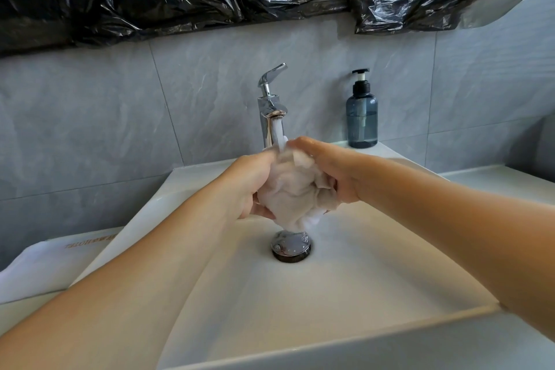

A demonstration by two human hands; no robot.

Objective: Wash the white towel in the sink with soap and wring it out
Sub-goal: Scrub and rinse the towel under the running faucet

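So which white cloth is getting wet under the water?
The bunched white towel, gripped by the left hand and right hand under the tap's stream. The other white cloth lies flat beside the sink.

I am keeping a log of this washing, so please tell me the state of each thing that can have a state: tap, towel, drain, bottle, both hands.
tap: running, lever raised.
white towel: bunched up, wet, held under the stream above the drain.
drain plug: raised, so open.
soap bottle: upright, partly full, untouched.
left hand: grips the towel.
right hand: grips the towel.
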